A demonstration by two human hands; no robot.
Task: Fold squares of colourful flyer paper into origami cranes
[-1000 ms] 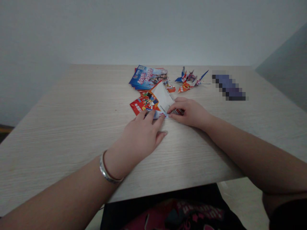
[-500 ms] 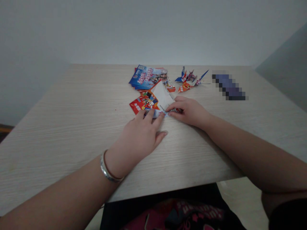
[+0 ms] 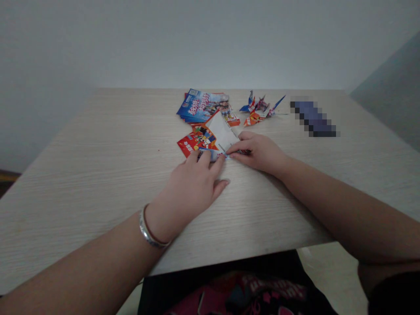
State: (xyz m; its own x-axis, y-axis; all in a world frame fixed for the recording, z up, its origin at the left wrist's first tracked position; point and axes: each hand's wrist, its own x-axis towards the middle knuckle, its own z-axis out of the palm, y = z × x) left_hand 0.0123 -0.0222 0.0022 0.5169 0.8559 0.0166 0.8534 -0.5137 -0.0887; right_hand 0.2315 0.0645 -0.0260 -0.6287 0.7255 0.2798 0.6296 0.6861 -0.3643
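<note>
Along the near edge of a flat-folded paper sheet (image 3: 223, 129), white on one face and printed red, orange and blue elsewhere, resting the loosely spread fingers of the bare left hand (image 3: 193, 183), with thumb apart over the pale wood-grained table (image 3: 108, 175). At the sheet's near right corner, bringing close thumb and forefinger of the bare right hand (image 3: 260, 151); impossible to tell whether pinching or only pressing. Around the left wrist, wearing a shiny silver-coloured bangle (image 3: 148, 232). Beyond the sheet, facing a loose stack of glossy blue-and-red printed leaflets (image 3: 198, 107); right of that, small pointed figures of folded multicoloured paper (image 3: 257, 113); farther right, a purple-and-black oblong (image 3: 313, 119) blurred into blocks.
</note>
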